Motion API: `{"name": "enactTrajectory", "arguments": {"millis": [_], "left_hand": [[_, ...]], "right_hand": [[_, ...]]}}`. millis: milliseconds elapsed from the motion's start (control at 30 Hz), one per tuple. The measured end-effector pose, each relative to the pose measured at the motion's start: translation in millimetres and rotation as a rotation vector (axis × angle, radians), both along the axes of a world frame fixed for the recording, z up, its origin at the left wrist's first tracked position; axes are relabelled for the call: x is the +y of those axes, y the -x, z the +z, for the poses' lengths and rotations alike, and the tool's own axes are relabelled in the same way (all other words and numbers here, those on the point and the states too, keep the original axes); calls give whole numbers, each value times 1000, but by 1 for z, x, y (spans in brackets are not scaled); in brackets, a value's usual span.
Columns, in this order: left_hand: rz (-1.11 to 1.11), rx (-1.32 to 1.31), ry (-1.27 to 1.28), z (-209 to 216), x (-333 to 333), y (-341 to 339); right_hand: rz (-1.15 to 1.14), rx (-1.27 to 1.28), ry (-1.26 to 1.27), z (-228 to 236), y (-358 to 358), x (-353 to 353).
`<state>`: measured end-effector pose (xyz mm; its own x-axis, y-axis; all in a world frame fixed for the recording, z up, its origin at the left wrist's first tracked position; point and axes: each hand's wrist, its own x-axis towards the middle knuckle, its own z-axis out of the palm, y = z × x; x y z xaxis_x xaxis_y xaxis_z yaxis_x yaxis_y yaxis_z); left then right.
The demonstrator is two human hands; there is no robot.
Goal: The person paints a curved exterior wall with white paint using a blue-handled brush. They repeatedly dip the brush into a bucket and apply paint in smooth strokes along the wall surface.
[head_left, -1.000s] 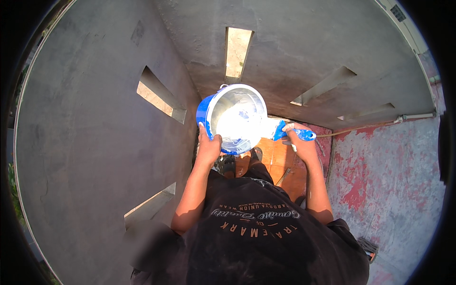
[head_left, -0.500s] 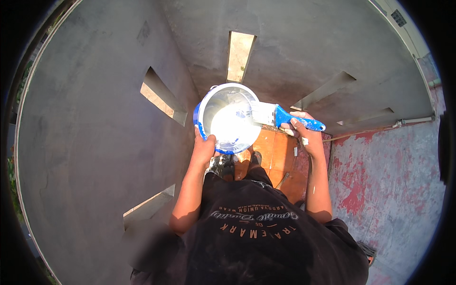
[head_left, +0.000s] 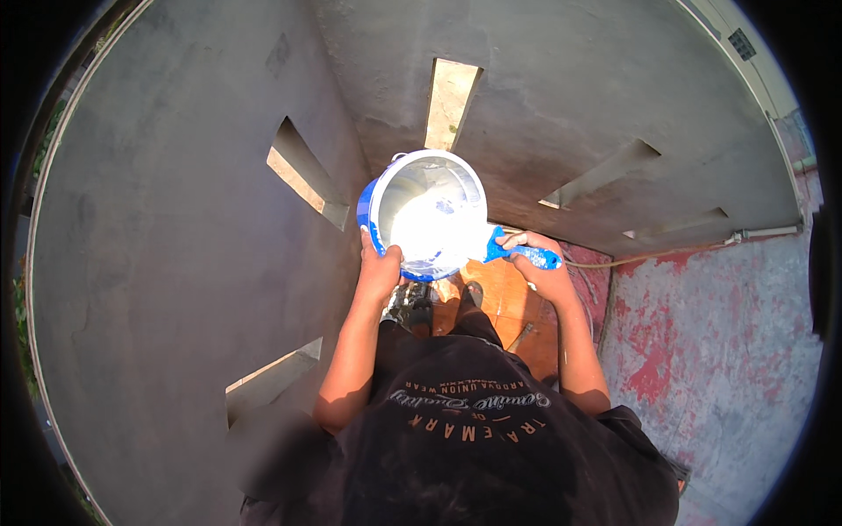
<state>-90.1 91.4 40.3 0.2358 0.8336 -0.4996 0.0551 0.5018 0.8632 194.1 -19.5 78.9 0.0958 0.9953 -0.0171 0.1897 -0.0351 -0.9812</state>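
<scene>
While the round blue plastic bucket with a white rim (head_left: 367, 206) is held up in front of the body, its mouth faces the camera and shows a pale inner wall. White paint (head_left: 430, 228) inside is glaringly bright in the sun; its exact level cannot be read. Bucket position: near the corner of two walls, above the floor. Left hand (head_left: 379, 270): closed on the bucket's lower left edge, thumb at the rim, fingers against the blue outside.

Right hand (head_left: 545, 273): fingers wrapped around a flat paintbrush with a blue, paint-spattered handle (head_left: 494, 245). Bristle end points left, at the bucket's right rim; glare hides whether the two touch.

Below the bucket: orange square-tiled floor (head_left: 497, 289), partly sunlit, with a foot in a dark sandal (head_left: 474, 293) on it. Nearest the camera: black short-sleeved shirt with printed lettering (head_left: 500, 465).

Left: smooth grey plastered wall (head_left: 175, 219), with slanted slot openings. Ahead: second grey plastered wall (head_left: 561, 79), also slotted; the upright slot just above the bucket shows bright ground through it. Right: grey surface with flaking red paint (head_left: 710, 324), a pale pipe (head_left: 765, 233) along its far edge.
</scene>
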Motion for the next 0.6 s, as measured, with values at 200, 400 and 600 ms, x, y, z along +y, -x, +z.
{"name": "enactTrajectory", "arguments": {"millis": [200, 400, 600], "left_hand": [[52, 57, -80, -24, -1, -5], [61, 42, -86, -29, -2, -9], [66, -24, -57, -31, 0, -9]], "right_hand": [[-85, 9, 59, 5, -1, -3], [-138, 9, 90, 5, -10, -11], [-157, 87, 79, 2, -16, -10]]}}
